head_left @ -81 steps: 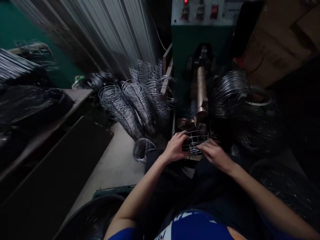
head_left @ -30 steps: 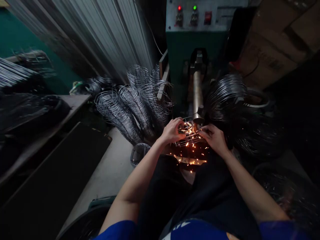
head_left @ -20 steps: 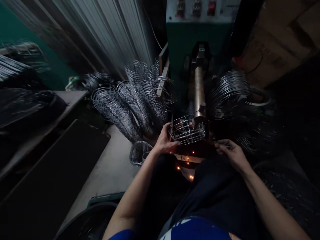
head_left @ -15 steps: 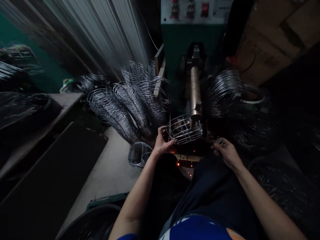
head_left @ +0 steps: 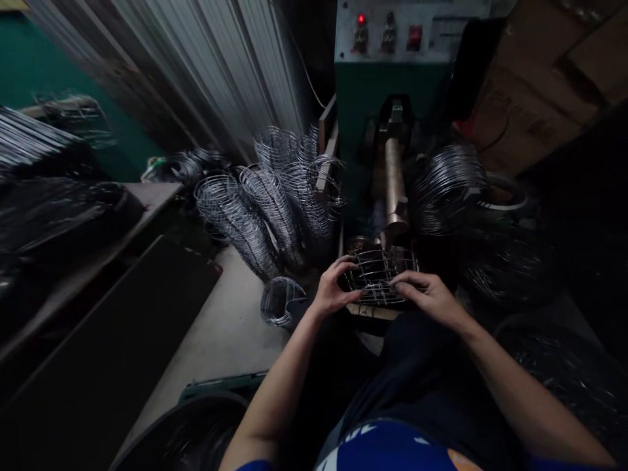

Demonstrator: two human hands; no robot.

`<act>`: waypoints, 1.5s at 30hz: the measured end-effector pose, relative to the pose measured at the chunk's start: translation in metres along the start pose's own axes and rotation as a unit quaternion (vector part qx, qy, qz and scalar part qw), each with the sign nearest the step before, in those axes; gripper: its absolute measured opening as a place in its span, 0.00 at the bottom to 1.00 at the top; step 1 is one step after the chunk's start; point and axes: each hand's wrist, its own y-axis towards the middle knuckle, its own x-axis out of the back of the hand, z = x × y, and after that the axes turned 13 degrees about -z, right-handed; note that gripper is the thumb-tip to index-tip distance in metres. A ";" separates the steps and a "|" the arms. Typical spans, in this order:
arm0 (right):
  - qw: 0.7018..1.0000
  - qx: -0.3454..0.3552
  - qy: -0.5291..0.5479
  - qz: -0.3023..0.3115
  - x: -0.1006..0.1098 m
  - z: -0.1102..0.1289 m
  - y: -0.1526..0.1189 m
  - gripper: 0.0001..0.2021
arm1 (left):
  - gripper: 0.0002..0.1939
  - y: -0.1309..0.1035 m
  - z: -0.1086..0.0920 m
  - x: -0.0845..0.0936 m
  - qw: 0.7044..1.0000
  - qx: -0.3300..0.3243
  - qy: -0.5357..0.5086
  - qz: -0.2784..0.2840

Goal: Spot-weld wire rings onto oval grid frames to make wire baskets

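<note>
A small wire basket [head_left: 377, 267] of crossed metal wires sits just under the spot-welding machine's round metal arm [head_left: 395, 180]. My left hand [head_left: 332, 289] is closed on the basket's left side, thumb low and fingers on the upper edge. My right hand [head_left: 428, 296] has its thumb and fingers pinched together at the basket's near right side. Short thin wire pieces showed in it a moment ago; now the fingers mostly hide them. The lower electrode tip [head_left: 379, 237] is partly visible behind the basket.
Several stacks of curved wire mesh [head_left: 240, 226] stand on the floor to the left, with one loose mesh piece [head_left: 279, 302] closer. Wire rings [head_left: 449, 186] hang right of the arm. A control panel [head_left: 409, 36] with a lit red lamp is above. Cardboard boxes [head_left: 530, 98] stand at right.
My right hand has moved left and forward from beside the basket onto its near side. The basket has tilted and come slightly nearer. The orange sparks below are gone, and the red lamp shows brighter.
</note>
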 end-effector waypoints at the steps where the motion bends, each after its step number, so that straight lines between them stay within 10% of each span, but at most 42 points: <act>1: 0.996 0.057 -0.063 0.002 -0.004 -0.001 0.005 0.09 | 0.27 0.001 -0.002 -0.004 1.000 -0.005 0.006 0.006; 10: 0.831 0.370 -0.414 -0.034 -0.015 -0.036 0.010 0.18 | 0.28 0.010 0.002 -0.028 0.999 -0.023 0.046 0.002; 45: 0.884 0.331 -0.326 -0.047 -0.002 -0.042 0.030 0.15 | 0.27 0.027 0.004 -0.035 1.000 -0.014 0.022 -0.011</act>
